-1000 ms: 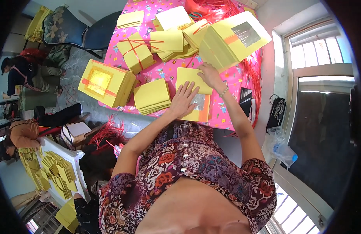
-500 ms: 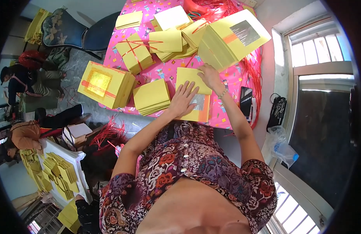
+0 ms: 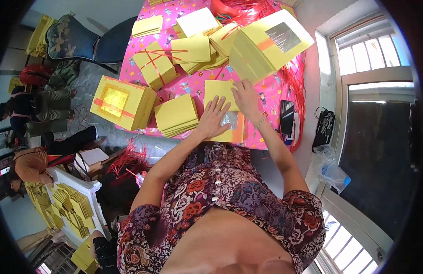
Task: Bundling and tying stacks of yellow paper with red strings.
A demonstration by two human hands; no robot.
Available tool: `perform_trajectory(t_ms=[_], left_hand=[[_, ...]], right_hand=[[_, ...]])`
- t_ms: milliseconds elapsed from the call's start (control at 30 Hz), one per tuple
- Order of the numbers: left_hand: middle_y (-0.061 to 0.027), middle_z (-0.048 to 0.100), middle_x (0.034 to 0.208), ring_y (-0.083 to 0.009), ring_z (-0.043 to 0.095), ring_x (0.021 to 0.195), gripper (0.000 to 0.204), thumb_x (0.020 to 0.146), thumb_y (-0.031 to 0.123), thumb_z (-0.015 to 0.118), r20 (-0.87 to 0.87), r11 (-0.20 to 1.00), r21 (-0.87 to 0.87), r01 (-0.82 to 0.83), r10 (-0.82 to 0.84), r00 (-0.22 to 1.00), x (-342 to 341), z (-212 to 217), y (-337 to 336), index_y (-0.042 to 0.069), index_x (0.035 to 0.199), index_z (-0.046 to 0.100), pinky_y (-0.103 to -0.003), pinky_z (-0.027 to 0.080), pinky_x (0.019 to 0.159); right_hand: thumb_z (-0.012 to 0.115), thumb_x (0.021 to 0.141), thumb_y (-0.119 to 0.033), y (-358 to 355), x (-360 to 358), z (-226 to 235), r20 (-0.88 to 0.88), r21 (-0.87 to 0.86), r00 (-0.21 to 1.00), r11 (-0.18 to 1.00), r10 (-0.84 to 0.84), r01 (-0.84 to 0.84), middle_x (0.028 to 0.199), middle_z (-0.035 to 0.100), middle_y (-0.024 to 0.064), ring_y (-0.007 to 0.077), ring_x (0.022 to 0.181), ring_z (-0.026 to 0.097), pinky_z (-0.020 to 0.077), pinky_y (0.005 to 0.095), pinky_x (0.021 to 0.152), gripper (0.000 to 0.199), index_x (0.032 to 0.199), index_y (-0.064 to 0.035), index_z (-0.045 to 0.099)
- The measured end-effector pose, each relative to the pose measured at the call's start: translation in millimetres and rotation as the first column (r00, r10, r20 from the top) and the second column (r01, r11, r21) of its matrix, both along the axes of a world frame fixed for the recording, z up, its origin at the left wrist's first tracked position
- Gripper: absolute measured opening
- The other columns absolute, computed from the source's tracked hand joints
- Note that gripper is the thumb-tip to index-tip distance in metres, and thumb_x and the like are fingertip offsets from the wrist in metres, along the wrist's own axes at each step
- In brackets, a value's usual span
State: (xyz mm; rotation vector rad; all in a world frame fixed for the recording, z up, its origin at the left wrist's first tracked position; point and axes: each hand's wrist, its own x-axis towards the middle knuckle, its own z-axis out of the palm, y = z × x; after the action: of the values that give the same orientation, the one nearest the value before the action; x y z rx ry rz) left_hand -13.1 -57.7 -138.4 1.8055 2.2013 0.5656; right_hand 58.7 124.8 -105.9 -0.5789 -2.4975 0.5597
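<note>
A yellow paper piece (image 3: 215, 88) lies on the table right in front of me, its near part bearing a silver patch (image 3: 227, 119) and an orange strip (image 3: 240, 129). My left hand (image 3: 213, 118) is pressed flat on it with the fingers spread, covering some of the silver patch. At the paper's right edge rests my right hand (image 3: 246, 98), its fingers stretched forward and a bracelet round the wrist. To the left of my left hand sits a small stack of yellow paper (image 3: 176, 113).
A thick yellow stack (image 3: 120, 104) stands at the table's left edge. Beyond my hands are a tall yellow stack (image 3: 252, 59), a bundle tied with red ribbon (image 3: 154, 66) and loose red strips (image 3: 297, 100). A black phone-like object (image 3: 287, 119) lies right. People work at far left.
My right hand has slid slightly toward me along the paper's right edge. My left hand stays flat on the paper. The whole view has shifted a little.
</note>
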Motion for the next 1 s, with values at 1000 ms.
perform_trajectory(t_ms=[1000], left_hand=[[-0.0208,0.012,0.160,-0.0417,0.007,0.148,0.092,0.082,0.050,0.060,0.127,0.994,-0.066,0.083,-0.074,0.989,-14,-8,0,0.009,0.154,0.021,-0.052,0.009,0.119]], right_hand=[[0.069,0.083,-0.016,-29,55,-10,0.197,-0.299,0.960,0.945,0.200,-0.136,0.098,0.061,0.0125,0.0332,0.093,0.061,0.0519,0.0423,0.074,0.028,0.104,-0.0059,0.054]])
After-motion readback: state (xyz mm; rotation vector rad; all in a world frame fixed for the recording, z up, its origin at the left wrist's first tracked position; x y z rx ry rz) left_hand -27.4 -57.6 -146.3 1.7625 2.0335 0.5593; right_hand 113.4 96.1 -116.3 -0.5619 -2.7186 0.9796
